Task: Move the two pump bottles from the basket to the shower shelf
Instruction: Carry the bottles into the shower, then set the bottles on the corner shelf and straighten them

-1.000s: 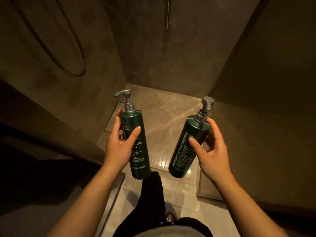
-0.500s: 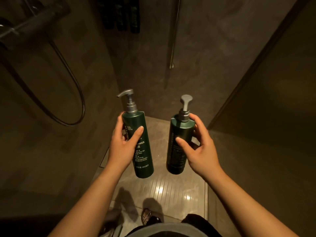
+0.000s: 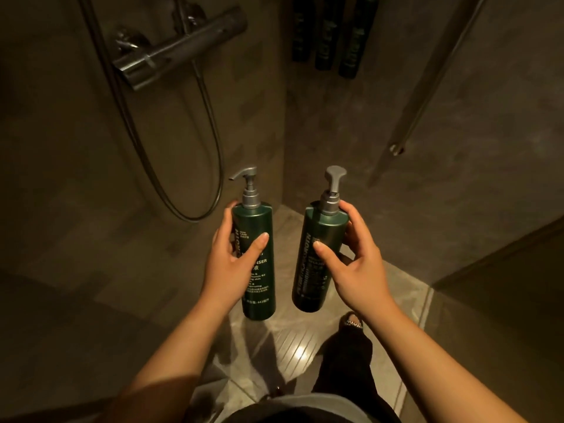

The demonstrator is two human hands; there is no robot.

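Two dark green pump bottles with grey pump heads are held upright in front of me inside a dim shower stall. My left hand [image 3: 227, 264] grips the left pump bottle [image 3: 259, 288] around its middle. My right hand [image 3: 354, 270] grips the right pump bottle [image 3: 317, 230], which leans slightly to the right. The bottles are a short gap apart and well above the floor. Neither the basket nor a shower shelf can be seen.
A shower mixer bar [image 3: 180, 47] with a looping hose [image 3: 210, 166] is fixed to the left wall. Three dark bottles [image 3: 326, 35] hang on the back wall at the top. A metal rail [image 3: 427, 90] runs down the right. Below lie a wet tiled floor [image 3: 293, 349] and my foot [image 3: 351, 325].
The view has tilted up, bringing the mixer bar and wall bottles into sight. Both bottles have been lifted higher and stand more upright, closer together than a second ago.
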